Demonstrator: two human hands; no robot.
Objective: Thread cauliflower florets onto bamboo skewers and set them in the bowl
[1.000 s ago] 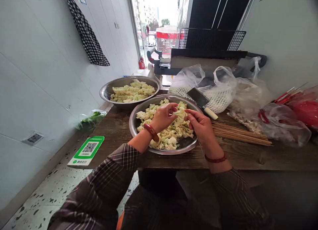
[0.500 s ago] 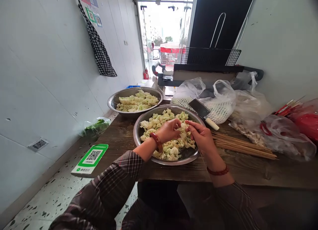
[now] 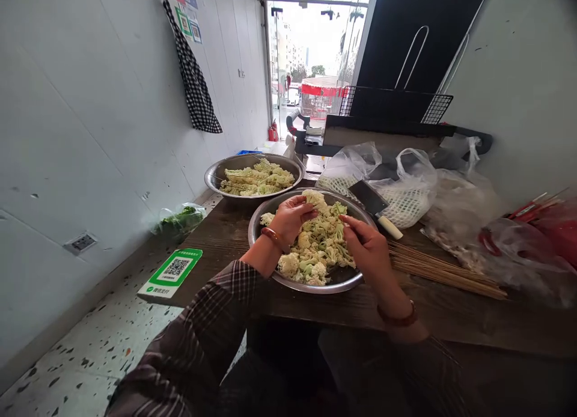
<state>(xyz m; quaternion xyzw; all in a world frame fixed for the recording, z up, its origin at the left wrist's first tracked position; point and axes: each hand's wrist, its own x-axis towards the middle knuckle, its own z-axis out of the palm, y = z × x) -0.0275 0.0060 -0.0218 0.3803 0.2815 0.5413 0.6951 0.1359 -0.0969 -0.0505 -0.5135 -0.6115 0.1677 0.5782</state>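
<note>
My left hand [image 3: 287,222] is closed on a pale cauliflower floret [image 3: 317,201], held up over the far side of a steel bowl [image 3: 255,240]. To its right, my right hand [image 3: 368,246] pinches thumb and fingers together above the bowl's right side. Whatever sits in that pinch is too thin or hidden to make out. Loose cauliflower pieces [image 3: 311,264] fill much of the bowl below both hands. Just right of my right hand, a bundle of thin wooden skewers [image 3: 444,267] lies on the dark wooden table [image 3: 216,231].
A second steel bowl [image 3: 211,179] of cauliflower stands behind on the left. A cleaver [image 3: 367,197] with a pale handle rests by the bowl's right rim. Plastic bags [image 3: 412,182] crowd the back right. A green QR-code sign [image 3: 174,271] lies at the table's left edge.
My hands have moved apart. The left has lifted the floret up and away to the left, while the right stays pinched near the bowl's right side. The view has shifted slightly.
</note>
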